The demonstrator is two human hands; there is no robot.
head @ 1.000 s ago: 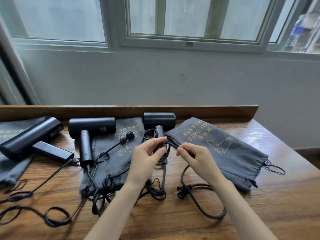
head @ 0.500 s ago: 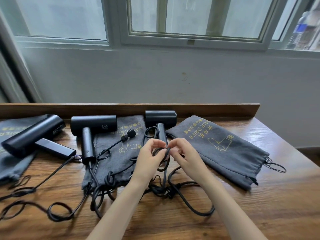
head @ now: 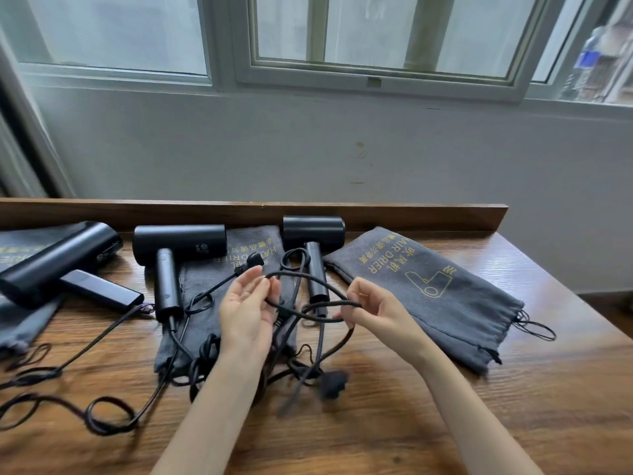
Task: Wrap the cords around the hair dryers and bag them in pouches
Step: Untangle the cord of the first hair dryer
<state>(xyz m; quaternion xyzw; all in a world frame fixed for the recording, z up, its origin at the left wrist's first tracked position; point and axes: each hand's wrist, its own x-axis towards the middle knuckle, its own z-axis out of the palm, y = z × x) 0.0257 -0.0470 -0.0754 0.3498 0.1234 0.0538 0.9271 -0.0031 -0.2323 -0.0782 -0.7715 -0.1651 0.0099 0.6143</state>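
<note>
1. Both hands are up over the wooden table (head: 496,423), right in front of the right hair dryer (head: 313,233), with a black cord (head: 301,274) strung between them.
2. The left hand (head: 248,313) has its palm turned inward and its fingers upright and loosely bent. It pinches the cord at its fingertips (head: 265,286).
3. The right hand (head: 373,308) has its fingers curled round the cord and grips a loop of it.
4. The cord arcs from the left fingertips across to the right hand and doubles back. The rest drops to a tangle on the table, where its plug (head: 334,383) is a blur.
5. The right hair dryer lies against the wooden back rail (head: 411,212), handle toward the person, between 2 pouches.
6. The middle hair dryer (head: 178,243) has a small mark on its barrel, too small to read. Its own cord trails left in loops.
7. The left hair dryer (head: 51,258) lies tilted, partly on the left pouch (head: 20,245), where only "RIER" reads in yellow.
8. The right pouch (head: 428,296) is grey and lies flat. It says "HAIR DRIER" in yellow beside a row of Chinese characters and a dryer icon, and its drawstring trails off its right end.
9. The middle pouch (head: 253,241) has the same yellow print, partly readable, with another plug (head: 255,258) resting on it.
</note>
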